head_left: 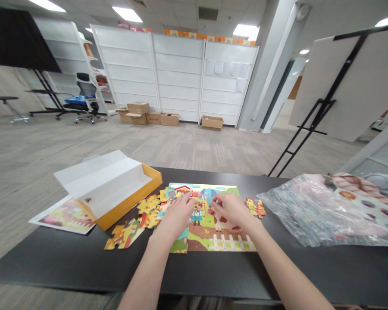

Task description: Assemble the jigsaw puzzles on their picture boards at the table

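A jigsaw puzzle [200, 243] with a farm picture lies largely joined on the black table, showing a white fence, a figure in blue and a blue elephant. My left hand [177, 213] rests over its left part, fingers stretched out and lying on the pieces. Over the upper right part, my right hand [231, 209] has its fingers curled and pinched together at the surface; whatever is between them is hidden. Loose puzzle pieces [148, 206] are heaped left of my left hand. A few more pieces [256, 207] lie just beyond my right wrist.
An open yellow box [129, 206] with a white inside stands on the table [213, 275] at the left, partly over a printed picture sheet [67, 217]. A clear plastic bag [323, 211] of items lies at the right. Cardboard boxes [137, 114] stand on the floor beyond.
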Demonstrator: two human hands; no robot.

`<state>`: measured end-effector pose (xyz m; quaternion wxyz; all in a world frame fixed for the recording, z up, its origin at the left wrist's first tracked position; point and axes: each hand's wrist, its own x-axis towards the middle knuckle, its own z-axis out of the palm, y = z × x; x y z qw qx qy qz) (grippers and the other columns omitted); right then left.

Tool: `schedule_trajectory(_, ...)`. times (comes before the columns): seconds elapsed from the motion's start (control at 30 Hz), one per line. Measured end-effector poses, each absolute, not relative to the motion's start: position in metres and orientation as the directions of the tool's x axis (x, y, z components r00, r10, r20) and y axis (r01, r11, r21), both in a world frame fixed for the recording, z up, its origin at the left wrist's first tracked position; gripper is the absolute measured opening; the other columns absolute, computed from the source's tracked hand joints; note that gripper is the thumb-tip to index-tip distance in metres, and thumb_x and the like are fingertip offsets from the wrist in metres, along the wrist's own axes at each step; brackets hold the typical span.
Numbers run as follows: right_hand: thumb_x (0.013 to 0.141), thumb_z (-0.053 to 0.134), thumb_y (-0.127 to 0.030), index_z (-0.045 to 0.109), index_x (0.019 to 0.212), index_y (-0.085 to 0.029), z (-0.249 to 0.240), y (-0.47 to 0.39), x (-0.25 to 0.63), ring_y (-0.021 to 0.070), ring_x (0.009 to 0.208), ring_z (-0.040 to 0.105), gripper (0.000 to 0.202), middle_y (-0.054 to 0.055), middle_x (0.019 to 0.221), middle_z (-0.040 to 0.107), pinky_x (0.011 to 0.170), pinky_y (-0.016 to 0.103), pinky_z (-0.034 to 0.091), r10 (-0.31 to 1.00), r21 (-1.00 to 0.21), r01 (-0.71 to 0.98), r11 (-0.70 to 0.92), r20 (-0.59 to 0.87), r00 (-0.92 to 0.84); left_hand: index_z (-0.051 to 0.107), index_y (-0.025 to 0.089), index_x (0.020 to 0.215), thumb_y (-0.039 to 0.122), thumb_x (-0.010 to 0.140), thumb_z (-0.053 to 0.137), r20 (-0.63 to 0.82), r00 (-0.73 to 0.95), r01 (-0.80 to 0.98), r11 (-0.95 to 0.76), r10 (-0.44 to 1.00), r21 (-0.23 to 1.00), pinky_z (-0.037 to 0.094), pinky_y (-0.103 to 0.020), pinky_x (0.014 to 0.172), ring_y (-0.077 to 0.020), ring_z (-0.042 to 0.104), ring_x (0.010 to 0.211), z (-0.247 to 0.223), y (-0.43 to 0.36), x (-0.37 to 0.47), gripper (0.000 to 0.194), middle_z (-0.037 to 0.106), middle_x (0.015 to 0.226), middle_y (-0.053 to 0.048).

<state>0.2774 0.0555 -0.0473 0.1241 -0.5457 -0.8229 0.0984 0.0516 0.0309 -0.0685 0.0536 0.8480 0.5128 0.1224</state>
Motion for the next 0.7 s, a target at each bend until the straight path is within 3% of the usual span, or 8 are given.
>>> schedule_trajectory(0.13,0.097,0.055,-0.029,0.068,0.11,-0.023,-0.051,0.05,0.268,0.0195,0.093,0.066,0.019,0.006,0.104,0.069,0.079,0.028,0.045,0.857,-0.313,0.798,0.515,0.187,-0.48,0.06,0.019,0.12,0.004,0.092,0.044,0.18,0.484,0.82,-0.515,0.857,0.248,0.044,-0.042,0.105,-0.0245,0.054,0.124,-0.07,0.031,0.051,0.035,0.061,0.128,-0.011)
schedule_trajectory(0.23,0.097,0.057,-0.031,0.065,0.12,-0.024,-0.059,0.049,0.266,0.0195,0.097,0.064,0.025,0.008,0.115,0.063,0.085,0.03,0.048,0.822,-0.322,0.756,0.57,0.209,-0.53,0.06,0.019,0.123,0.002,0.09,0.045,0.18,0.495,0.808,-0.526,0.85,0.266,0.042,-0.041,0.108,-0.0236,0.05,0.129,-0.072,0.031,0.051,0.04,0.06,0.131,-0.01)
schedule_trajectory(0.53,0.097,0.057,-0.036,0.062,0.126,-0.025,-0.062,0.047,0.264,0.0204,0.098,0.065,0.031,0.009,0.124,0.058,0.09,0.033,0.05,0.825,-0.308,0.766,0.564,0.184,-0.534,0.06,0.023,0.128,0.02,0.1,0.042,0.157,0.424,0.845,-0.452,0.892,0.287,0.039,-0.047,0.109,-0.0264,0.051,0.129,-0.063,0.024,0.053,0.034,0.06,0.136,-0.01)
schedule_trajectory(0.7,0.096,0.059,-0.037,0.059,0.13,-0.024,-0.062,0.046,0.262,0.0226,0.104,0.064,0.037,0.011,0.13,0.057,0.093,0.036,0.051,0.821,-0.287,0.769,0.571,0.201,-0.535,0.059,0.022,0.13,0.02,0.1,0.039,0.142,0.426,0.846,-0.449,0.893,0.287,0.04,-0.047,0.108,-0.0269,0.05,0.129,-0.06,0.021,0.053,0.036,0.06,0.137,-0.009)
